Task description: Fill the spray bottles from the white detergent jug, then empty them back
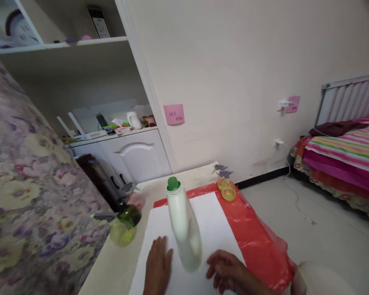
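A tall white plastic bottle (184,227) with a green spout stands upright on a white sheet (215,229) that lies over a red plastic cover (255,229). My left hand (157,264) rests flat on the sheet just left of the bottle's base, fingers stretched out, holding nothing. My right hand (229,270) hovers just right of the base with its fingers loosely curled and apart, also holding nothing. Neither hand touches the bottle.
Green and yellow spray bottles (124,225) sit at the table's left edge, with a pink one behind. Two yellow spray bottles (226,186) stand at the far corner. Floral fabric (30,184) fills the left; a white cabinet (138,153) stands behind, a striped bed (347,155) at right.
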The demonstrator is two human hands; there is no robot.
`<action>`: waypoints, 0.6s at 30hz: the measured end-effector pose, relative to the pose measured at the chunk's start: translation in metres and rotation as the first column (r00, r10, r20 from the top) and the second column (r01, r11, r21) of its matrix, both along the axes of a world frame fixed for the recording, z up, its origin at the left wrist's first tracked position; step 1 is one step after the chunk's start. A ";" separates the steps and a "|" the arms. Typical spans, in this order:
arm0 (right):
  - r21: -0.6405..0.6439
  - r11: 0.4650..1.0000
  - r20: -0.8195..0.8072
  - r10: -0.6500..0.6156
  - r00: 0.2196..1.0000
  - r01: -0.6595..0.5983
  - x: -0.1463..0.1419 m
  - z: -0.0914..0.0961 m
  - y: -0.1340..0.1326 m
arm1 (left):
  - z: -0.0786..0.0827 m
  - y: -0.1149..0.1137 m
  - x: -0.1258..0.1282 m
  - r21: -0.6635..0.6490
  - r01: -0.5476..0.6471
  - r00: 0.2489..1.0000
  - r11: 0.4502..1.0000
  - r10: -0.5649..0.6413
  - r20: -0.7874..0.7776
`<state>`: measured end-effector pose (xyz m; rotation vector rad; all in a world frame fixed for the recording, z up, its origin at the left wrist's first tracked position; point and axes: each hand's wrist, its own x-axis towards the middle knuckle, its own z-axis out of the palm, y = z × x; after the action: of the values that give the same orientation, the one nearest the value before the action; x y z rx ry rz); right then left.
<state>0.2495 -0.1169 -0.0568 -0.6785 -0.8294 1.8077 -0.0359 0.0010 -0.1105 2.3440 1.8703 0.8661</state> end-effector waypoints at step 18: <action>0.403 0.574 0.469 -0.799 0.378 0.713 0.151 -0.026 0.188 | -0.012 -0.003 0.009 -0.024 -0.034 0.962 0.999 0.026 -0.272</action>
<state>0.4000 0.0708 -0.0827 -1.3436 -0.8235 0.6288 -0.0268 -0.0018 -0.1223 2.5332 2.0016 0.5362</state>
